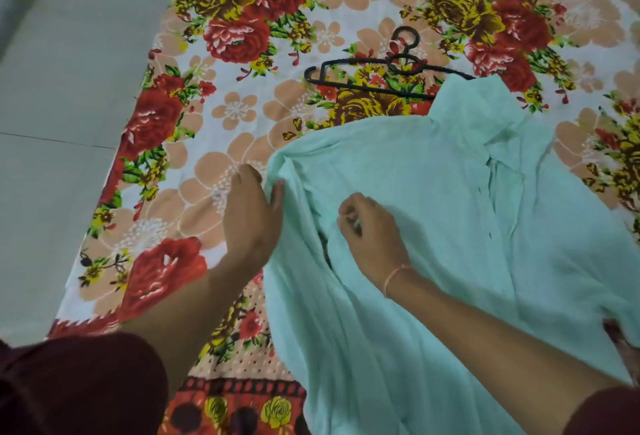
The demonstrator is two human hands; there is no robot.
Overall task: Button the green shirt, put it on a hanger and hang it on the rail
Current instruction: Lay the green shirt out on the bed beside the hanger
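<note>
The pale green shirt (450, 227) lies spread on a floral bedsheet (242, 105), its button placket running down the right part. My left hand (251, 216) grips the shirt's left edge, thumb on top of the cloth. My right hand (370, 227) pinches a fold of the cloth near the shirt's middle; a thin pink thread circles that wrist. A black hanger (374, 71) lies flat on the sheet beyond the shirt, its right end hidden under the collar area. No rail is in view.
Grey tiled floor (62, 123) runs along the left of the sheet. A dark maroon sleeve (79, 389) fills the lower left corner.
</note>
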